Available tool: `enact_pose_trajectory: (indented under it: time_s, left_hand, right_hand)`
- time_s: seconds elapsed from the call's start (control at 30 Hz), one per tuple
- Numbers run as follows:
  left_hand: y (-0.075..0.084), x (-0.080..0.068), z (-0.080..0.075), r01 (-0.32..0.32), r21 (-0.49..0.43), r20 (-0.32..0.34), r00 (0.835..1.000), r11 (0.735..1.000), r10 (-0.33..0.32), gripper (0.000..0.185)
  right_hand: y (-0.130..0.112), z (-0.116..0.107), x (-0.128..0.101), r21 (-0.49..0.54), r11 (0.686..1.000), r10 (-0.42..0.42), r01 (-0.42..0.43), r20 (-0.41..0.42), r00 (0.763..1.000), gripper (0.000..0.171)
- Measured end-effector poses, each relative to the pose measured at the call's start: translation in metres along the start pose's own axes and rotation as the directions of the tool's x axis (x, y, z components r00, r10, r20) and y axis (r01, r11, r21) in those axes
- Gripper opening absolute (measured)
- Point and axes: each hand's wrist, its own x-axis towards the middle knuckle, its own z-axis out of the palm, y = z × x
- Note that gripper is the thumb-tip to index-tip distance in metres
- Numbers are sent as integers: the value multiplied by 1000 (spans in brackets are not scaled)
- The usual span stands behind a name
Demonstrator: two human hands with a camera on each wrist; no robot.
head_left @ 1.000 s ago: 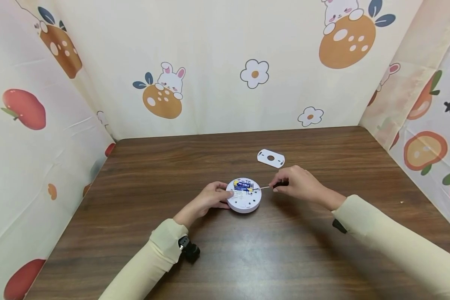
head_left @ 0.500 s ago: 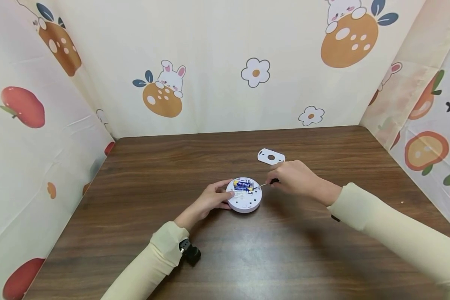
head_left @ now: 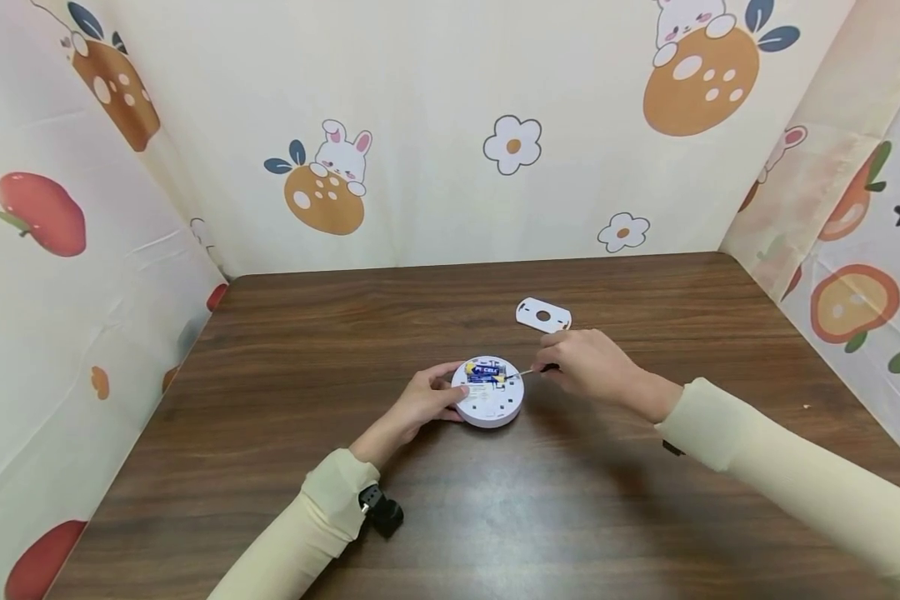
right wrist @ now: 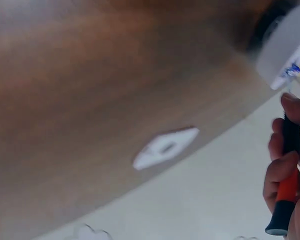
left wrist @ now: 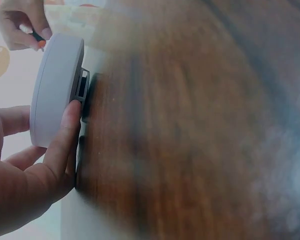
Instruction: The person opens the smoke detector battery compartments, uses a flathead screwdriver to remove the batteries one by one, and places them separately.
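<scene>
With fingers gripping screwdriver [right wrist: 287, 185] in right hand [head_left: 588, 364] and white disc [head_left: 489, 409] in left hand [head_left: 423, 396], beware possible slip into battery [head_left: 485, 369] under off-axis pressure.

**One view above, two at the wrists**

Your head view looks forward and down, far enough back to take in both sleeves [head_left: 787, 467], the table [head_left: 330, 350] and the curtain [head_left: 435, 192] behind. Your left wrist view looks from low and close, its picture turned sideways, facing the side of the round case [left wrist: 57, 90] past your left hand [left wrist: 35, 177]. Your right wrist view looks across the table, picture nearly upside down, the case cut off at one edge. All three share the case and your right hand [head_left: 592, 364]; head and right wrist share the white plate [right wrist: 182, 139].
</scene>
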Motion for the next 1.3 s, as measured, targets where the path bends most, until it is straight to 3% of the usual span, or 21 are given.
enact_pose_trajectory:
  time_s: [0.2, 0.5, 1.0, 1.3]
  left_hand:
    - [0, -1, -1, 10, 8, -9, 1000, 1000, -10, 48]
    - [1, 0, -1, 20, 9, -5, 1000, 1000, -20, 49]
    - [0, 1, -1, 18, 4, -11, 1000, 1000, -18, 49]
    - [1, -1, -1, 21, 6, -14, 1000, 1000, -21, 49]
  right_hand:
    - [8, 20, -15, 124, 992, 25, -9, -124, 992, 21]
    - [19, 42, -28, 292, 953, -6, 78, -240, 971, 23]
    - [28, 52, -31, 467, 878, 25, 102, -257, 966, 22]
    - [29, 52, -30, 526, 850, 105, 17, -200, 974, 20]
